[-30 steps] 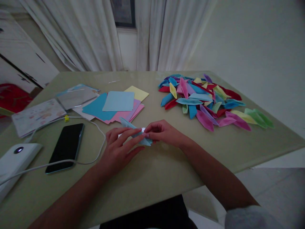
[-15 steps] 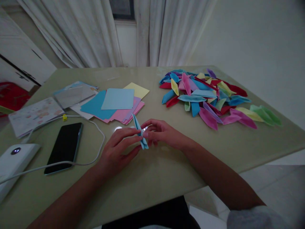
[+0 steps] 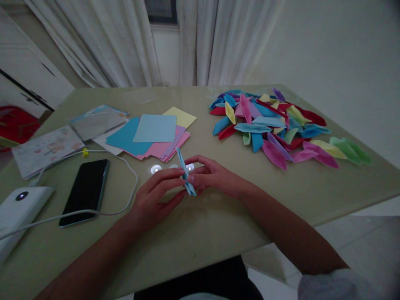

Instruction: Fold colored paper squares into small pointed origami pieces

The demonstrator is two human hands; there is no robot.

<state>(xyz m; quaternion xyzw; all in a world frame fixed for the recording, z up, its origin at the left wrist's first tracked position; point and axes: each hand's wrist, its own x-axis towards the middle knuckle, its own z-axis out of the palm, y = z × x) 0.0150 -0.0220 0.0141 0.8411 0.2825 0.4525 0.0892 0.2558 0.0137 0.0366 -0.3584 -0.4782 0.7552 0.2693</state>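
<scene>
Between my two hands, just above the table, a narrow folded light-blue paper piece (image 3: pixel 189 188) stands on edge. My left hand (image 3: pixel 156 196) grips it from the left with its fingertips. From the right, my right hand (image 3: pixel 211 175) pinches it between thumb and fingers. The inside of the fold is hidden behind my fingers. Beyond my hands lie flat square paper sheets (image 3: pixel 155 128) in blue, yellow, pink and purple. A heap of folded paper pieces (image 3: pixel 265 121) in many colours spreads across the right rear of the table.
A black phone (image 3: pixel 84 192) lies left of my left arm, and a white cable (image 3: pixel 126 212) loops across it. The white power bank (image 3: pixel 26 212) is at the left edge. Patterned paper packs (image 3: pixel 48 148) lie behind them. The table (image 3: pixel 200 237) has its front edge near my body.
The folded light-blue paper has turned slightly and stands a little narrower to my view. My right fingers have closed in slightly around it. Both hands keep nearly the same place.
</scene>
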